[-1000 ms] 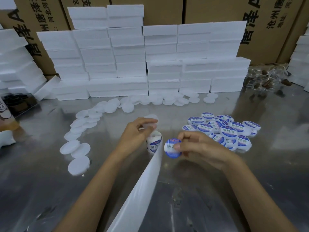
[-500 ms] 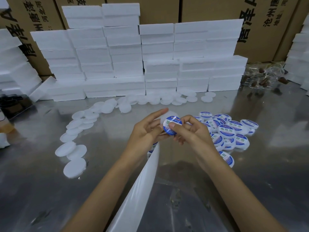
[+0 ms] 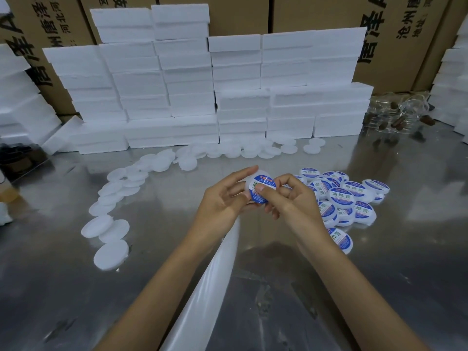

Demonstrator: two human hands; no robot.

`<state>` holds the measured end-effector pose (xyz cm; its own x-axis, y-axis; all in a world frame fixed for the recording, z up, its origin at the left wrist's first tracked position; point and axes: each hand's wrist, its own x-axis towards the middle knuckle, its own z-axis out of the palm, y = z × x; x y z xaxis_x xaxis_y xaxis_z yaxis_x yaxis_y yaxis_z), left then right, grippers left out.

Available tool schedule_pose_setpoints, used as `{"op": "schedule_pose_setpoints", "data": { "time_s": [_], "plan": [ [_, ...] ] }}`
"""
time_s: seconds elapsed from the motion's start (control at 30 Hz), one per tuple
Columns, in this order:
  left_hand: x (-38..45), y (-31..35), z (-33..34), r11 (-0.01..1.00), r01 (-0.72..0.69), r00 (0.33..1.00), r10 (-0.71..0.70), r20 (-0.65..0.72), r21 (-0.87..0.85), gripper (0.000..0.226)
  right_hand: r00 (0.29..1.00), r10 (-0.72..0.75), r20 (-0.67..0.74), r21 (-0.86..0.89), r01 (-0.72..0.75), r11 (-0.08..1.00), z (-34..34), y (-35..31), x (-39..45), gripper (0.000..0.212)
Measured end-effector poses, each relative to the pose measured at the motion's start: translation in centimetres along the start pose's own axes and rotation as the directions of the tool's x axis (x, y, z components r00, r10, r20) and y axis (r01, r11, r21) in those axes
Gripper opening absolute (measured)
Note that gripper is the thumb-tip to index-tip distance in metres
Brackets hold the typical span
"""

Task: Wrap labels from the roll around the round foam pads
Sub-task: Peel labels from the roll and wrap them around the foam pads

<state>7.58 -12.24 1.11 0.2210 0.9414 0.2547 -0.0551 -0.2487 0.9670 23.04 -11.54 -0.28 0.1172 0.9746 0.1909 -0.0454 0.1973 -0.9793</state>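
A round white foam pad (image 3: 249, 179) is held upright above the table in my left hand (image 3: 222, 201), fingers behind it and thumb at its lower edge. My right hand (image 3: 288, 198) presses a blue-and-white round label (image 3: 263, 184) onto the pad's face with thumb and fingertips. The white backing strip (image 3: 210, 282) from the label roll trails down toward me under my hands; the roll itself is hidden. Several bare white pads (image 3: 111, 252) lie in a curved row at left. Several labelled pads (image 3: 342, 196) are piled at right.
The metal table (image 3: 379, 274) is shiny. Stacks of white foam blocks (image 3: 192, 92) form a wall at the back, with cardboard boxes (image 3: 316, 13) behind. Clear plastic packaging (image 3: 400, 115) lies at back right. More foam stacks (image 3: 15, 102) stand at the left edge.
My right hand carried the peeled label up from beside the roll to the pad, which my left hand lifted. Both hands now meet, with the label pressed on the pad's face.
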Motion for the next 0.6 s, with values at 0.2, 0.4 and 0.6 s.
{"op": "schedule_pose_setpoints", "data": {
  "time_s": [0.2, 0.4, 0.6],
  "plan": [
    [-0.3, 0.3, 0.3, 0.999, -0.026, 1.000, 0.025, 0.015, 0.043, 0.044, 0.999, -0.011, -0.041, -0.059, 0.009, 0.998, 0.0, 0.0, 0.0, 0.029],
    [-0.3, 0.5, 0.1, 0.999, 0.024, 0.998, -0.026, -0.050, -0.043, 0.037, 0.997, -0.040, -0.060, -0.284, 0.021, 0.959, 0.0, 0.8, 0.2, 0.034],
    [0.0, 0.1, -0.2, 0.996, 0.049, 0.994, -0.055, -0.092, -0.070, 0.035, 0.979, -0.186, -0.089, -0.538, 0.109, 0.836, 0.1, 1.7, 0.1, 0.046]
  ]
}}
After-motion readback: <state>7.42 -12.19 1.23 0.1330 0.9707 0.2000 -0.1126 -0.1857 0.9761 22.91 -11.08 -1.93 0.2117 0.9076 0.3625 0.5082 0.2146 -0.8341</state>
